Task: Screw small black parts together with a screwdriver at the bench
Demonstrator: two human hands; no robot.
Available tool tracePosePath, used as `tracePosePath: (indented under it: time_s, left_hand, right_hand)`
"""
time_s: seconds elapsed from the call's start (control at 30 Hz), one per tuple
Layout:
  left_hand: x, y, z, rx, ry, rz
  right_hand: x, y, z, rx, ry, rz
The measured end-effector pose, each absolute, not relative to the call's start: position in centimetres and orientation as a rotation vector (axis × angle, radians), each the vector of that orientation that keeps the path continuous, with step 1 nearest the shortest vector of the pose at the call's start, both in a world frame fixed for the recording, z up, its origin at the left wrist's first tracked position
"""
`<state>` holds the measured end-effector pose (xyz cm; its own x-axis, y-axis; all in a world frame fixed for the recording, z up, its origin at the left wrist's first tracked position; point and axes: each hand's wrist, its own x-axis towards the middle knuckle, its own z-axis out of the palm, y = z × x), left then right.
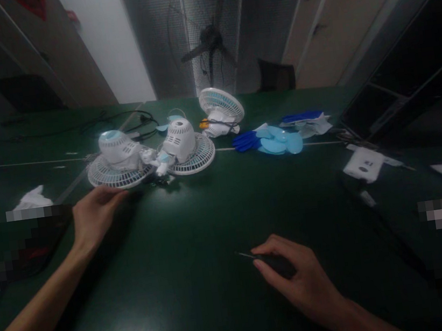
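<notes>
Tugging the left fan (119,153) at eleven o'clock could drag the middle fan (180,139); whether the left hand (95,214) pinches anything, I can't tell. The right hand (295,270) clamps a screwdriver (277,265) at one o'clock; slipping could scratch.

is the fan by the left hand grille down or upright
The fan is grille down: its motor housing sits on top.

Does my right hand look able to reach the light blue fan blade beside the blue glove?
Probably yes: only green tabletop shows between the right hand and the light blue fan blade, though the dark-handled tool in its grip might hamper picking it up.
</notes>
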<state>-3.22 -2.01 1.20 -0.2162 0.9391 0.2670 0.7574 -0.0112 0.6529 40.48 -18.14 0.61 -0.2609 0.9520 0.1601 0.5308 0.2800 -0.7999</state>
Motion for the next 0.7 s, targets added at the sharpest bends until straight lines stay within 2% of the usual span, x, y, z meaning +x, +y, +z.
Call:
tracePosePath:
  time_s: [0.7]
  left_hand:
    - [-2.0,-2.6,0.5,1.837,2.095,1.017]
  right_hand:
    - [40.5,-18.2,0.8,-1.309,-1.884,0.836]
